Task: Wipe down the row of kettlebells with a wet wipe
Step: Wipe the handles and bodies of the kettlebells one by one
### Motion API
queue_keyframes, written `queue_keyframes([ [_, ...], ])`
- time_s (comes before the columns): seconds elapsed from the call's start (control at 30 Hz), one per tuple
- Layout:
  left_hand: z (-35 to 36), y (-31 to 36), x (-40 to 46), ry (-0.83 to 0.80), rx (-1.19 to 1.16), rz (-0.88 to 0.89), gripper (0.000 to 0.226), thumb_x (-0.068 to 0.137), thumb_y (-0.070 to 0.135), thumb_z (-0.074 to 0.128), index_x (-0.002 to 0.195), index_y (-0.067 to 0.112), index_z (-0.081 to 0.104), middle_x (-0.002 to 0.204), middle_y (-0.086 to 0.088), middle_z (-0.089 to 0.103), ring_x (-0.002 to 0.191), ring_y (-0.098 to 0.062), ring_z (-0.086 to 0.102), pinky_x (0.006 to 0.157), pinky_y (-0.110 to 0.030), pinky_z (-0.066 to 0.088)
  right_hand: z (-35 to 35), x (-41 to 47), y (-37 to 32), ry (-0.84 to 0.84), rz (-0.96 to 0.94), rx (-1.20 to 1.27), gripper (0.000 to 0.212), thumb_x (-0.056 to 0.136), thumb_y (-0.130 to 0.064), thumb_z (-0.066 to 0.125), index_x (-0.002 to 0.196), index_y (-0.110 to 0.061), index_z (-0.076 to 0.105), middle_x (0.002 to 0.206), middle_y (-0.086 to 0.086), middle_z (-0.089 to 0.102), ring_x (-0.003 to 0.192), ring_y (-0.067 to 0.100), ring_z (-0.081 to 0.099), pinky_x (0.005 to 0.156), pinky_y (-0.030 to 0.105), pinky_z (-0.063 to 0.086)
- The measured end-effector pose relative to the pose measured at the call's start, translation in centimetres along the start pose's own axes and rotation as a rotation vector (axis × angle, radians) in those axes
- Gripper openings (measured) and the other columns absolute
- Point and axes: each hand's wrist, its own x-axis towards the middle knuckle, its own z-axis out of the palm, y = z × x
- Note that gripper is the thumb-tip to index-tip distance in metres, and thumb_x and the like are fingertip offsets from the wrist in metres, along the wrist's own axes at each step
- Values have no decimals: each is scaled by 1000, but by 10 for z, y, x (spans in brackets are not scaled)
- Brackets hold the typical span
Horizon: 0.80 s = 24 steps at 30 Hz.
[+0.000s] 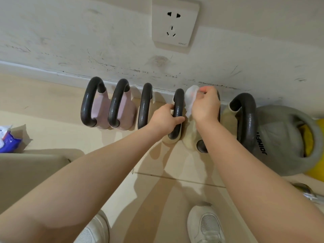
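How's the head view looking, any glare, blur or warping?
Head view: wide-angle warp bends the wall and arms; glossy glints on the black handles; soft shadows on the floor; right hand and wipe slightly soft, the rest sharp.

Wall: off-white, scuffed, dark scrape marks low down. White socket plate mounted upper centre. Pale skirting board at wall base. Floor: light beige tile, one grout line running across. Lighting soft, even.
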Motion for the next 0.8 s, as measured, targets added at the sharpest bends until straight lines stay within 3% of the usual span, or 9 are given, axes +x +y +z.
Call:
queue_keyframes([
  [0.1, -3, -8, -1, -5, -84, 13, 41, 77, 26, 69, 115, 16, 57, 73, -2, 62, 65, -22, 59, 63, -31, 47, 14, -10, 3, -118, 78, 183, 17, 96, -24, 41, 102, -18, 56, 96, -2, 60, 91, 16, 55, 79, 29, 43],
  [0.2, -3, -13, -3, 32, -104, 31, 25, 71, 28, 65, 91, 14, 60, 67, -6, 62, 63, -27, 57, 60, -34, 46, 25, -21, 3, -195, 92, 402, 19, 97, -27, 40, 94, -18, 58, 92, -10, 67, 98, 12, 60, 87, 25, 46],
  [0.3, -1, -13, -4, 31, -92, 53, 20, 63, 28, 52, 80, 19, 57, 68, -7, 62, 67, -29, 58, 68, -39, 49, 30, -24, 3, -256, -77, 183, 20, 97, -17, 39, 104, -18, 58, 106, -7, 68, 102, 6, 56, 82, 14, 42],
  [0.37, -1, -14, -3, 13, -132, 68, 31, 64, 32, 58, 91, 17, 62, 63, -6, 57, 63, -30, 54, 71, -43, 51, 29, -12, 9, -222, -189, 41, 24, 96, -15, 43, 112, -15, 61, 112, -3, 67, 110, 10, 57, 90, 18, 41],
  [0.47, 1, -16, 0, -6, -147, 68, 47, 62, 42, 64, 105, 23, 63, 72, -16, 62, 76, -40, 62, 81, -52, 54, 23, -2, 22, -290, -376, -259, 28, 94, -12, 48, 118, -12, 63, 130, 5, 59, 126, 19, 47, 108, 29, 33],
  [0.57, 1, -17, 1, -16, -186, 32, 41, 65, 36, 68, 99, 14, 64, 69, -6, 59, 72, -26, 60, 86, -53, 52, 14, 0, 33, -340, -555, -423, 26, 93, -14, 49, 112, -8, 67, 136, 8, 53, 132, 23, 41, 110, 29, 25],
  [0.67, 0, -18, 3, -47, -240, -4, 31, 77, 21, 71, 104, 9, 62, 64, 5, 55, 67, -16, 56, 83, -42, 53, 9, 10, 25, -280, -471, -360, 30, 93, -12, 50, 120, -9, 62, 137, 10, 52, 129, 21, 45, 105, 20, 26],
  [0.8, -2, -18, 4, -73, -252, 3, 26, 81, 16, 69, 104, 6, 61, 61, 7, 52, 60, -12, 53, 70, -31, 47, 18, 6, 21, -316, -319, -325, 29, 93, -5, 46, 118, -3, 59, 136, 13, 50, 125, 26, 45, 102, 25, 31],
])
